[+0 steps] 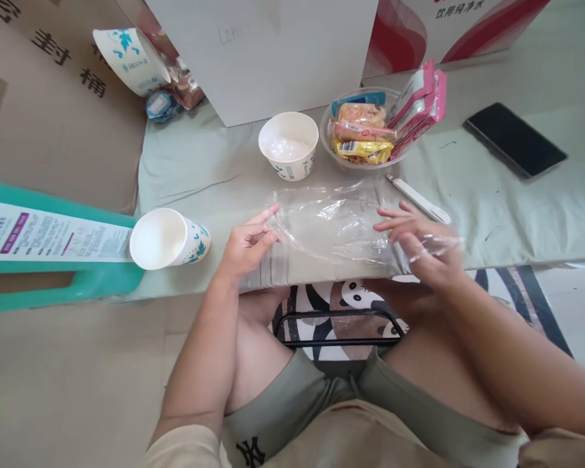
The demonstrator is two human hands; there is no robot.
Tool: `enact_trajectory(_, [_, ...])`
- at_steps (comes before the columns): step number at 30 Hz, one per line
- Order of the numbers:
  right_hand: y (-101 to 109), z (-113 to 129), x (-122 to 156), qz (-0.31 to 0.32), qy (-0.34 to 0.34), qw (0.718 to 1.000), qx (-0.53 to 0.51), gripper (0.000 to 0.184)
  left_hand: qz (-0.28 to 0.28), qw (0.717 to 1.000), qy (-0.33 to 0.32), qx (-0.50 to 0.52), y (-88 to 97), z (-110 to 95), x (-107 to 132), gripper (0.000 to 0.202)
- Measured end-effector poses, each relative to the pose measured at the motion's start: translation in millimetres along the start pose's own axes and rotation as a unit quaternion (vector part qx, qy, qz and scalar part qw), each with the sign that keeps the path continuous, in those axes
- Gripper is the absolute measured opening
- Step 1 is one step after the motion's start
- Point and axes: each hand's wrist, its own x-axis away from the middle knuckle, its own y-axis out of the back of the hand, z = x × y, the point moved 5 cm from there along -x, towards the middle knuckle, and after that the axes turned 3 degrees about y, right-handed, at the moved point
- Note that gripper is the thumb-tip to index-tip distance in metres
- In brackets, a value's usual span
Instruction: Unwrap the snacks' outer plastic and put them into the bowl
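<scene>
A clear plastic bag (331, 221) lies crumpled on the grey-green cloth at the table's near edge. My left hand (247, 244) rests at the bag's left end, fingers loosely stretched and touching the film. My right hand (422, 242) is at the bag's right end, fingers spread, with a bit of the film over them. A white paper cup (289, 145) stands upright just behind the bag. Another paper cup (168, 238) lies on its side to the left of my left hand.
A clear bowl (332, 151) of snack packets sits behind the bag, pink packets (419, 104) leaning in it. A white pen-like stick (418, 199) lies at right, a black phone (514, 139) farther right. A white box (273, 52), cardboard and a green stool (58, 286) surround the left.
</scene>
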Motion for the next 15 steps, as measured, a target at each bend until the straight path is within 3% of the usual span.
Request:
enact_trajectory(3, [2.1, -10.8, 1.4, -0.027, -0.089, 0.996, -0.005, 0.043, -0.007, 0.999, 0.014, -0.027, 1.8, 0.9, 0.0, 0.031])
enact_trajectory(7, [5.7, -24.3, 2.5, -0.065, -0.192, 0.979, 0.011, 0.027, -0.067, 0.998, 0.000, -0.013, 6.2, 6.3, -0.1, 0.028])
enact_trajectory(11, [6.2, -28.2, 0.3, -0.070, -0.253, 0.962, 0.070, 0.021, -0.119, 0.991, 0.048, 0.027, 5.8, 16.9, -1.2, 0.026])
enact_trajectory(15, [4.7, -37.5, 1.2, -0.034, -0.255, 0.953, 0.158, 0.036, -0.133, 0.983, 0.124, -0.026, 2.3, 22.5, -4.0, 0.025])
